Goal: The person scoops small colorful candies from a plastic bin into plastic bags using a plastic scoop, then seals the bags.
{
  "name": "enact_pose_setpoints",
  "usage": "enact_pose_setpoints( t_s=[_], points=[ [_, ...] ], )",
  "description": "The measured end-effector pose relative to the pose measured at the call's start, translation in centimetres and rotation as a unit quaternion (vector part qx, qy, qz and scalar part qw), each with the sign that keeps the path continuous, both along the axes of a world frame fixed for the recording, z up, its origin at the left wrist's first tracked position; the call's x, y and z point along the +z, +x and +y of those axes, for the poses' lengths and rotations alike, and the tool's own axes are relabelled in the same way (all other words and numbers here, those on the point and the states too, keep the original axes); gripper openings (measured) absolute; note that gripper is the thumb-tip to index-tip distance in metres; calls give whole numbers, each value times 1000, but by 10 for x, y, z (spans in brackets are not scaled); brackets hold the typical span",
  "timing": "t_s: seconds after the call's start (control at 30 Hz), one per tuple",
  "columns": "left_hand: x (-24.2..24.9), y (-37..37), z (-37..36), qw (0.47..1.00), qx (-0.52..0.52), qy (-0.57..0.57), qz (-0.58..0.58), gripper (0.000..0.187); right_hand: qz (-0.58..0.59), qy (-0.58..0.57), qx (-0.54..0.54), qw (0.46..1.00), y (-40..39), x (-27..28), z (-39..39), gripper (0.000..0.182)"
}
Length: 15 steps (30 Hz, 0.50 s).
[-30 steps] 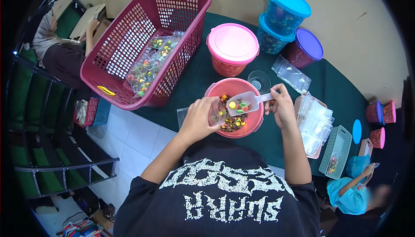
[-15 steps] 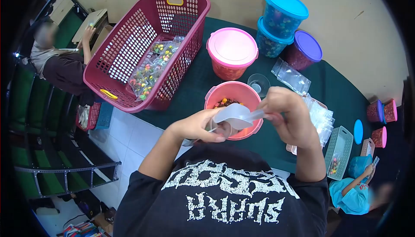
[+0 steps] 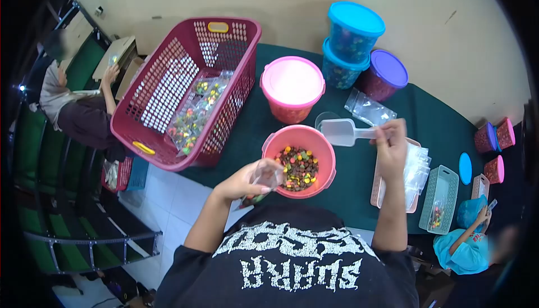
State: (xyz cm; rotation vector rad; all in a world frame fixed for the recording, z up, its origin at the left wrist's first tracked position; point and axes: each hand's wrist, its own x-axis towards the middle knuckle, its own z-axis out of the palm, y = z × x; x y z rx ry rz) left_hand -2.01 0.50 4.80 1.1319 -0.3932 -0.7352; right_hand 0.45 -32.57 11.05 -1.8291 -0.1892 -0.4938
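Observation:
My right hand (image 3: 391, 148) is closed round the handle of a translucent plastic scoop (image 3: 338, 132), which looks empty. The scoop is held over the cloth just right of a pink bucket (image 3: 327, 180). Inside the bucket lies a mix of brown, yellow, orange and green candies (image 3: 297, 167). At the bucket's left rim, my left hand (image 3: 238, 183) grips a clear plastic bag (image 3: 266, 174) with its mouth open upward. Some colour shows low in the bag, partly hidden by the hand. A clear cup (image 3: 324, 118) stands behind the scoop, partly covered by it.
A maroon basket (image 3: 237, 86) with filled bags stands left. Behind are a pink-lidded tub (image 3: 292, 80), stacked blue-lidded tubs (image 3: 356, 19) and a purple-lidded tub (image 3: 388, 69). Right are a tray of clear bags (image 3: 415, 167) and a grey-green basket (image 3: 443, 190). Other people sit on both sides.
My right hand has moved right with the scoop, away from the bag's mouth. My left hand has shifted slightly left and down with the bag, uncovering the candies.

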Motion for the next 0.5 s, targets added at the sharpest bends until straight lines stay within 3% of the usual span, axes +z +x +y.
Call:
enact_pose_setpoints(
  t_s=[0.1,0.23,0.43,0.5],
  points=[
    [-22,-5,9,998,50,25,33,63,112,-25,-154,981,22,-94,-16,10],
    [-34,-1,4,997,49,43,35,61,232,198,-181,935,51,-206,-17,9],
    [-33,0,-2,996,36,79,34,60,276,219,-123,928,63,-247,-7,15],
    [-36,-1,2,994,52,75,58,57,317,172,-118,925,61,-248,-8,14]
  ],
)
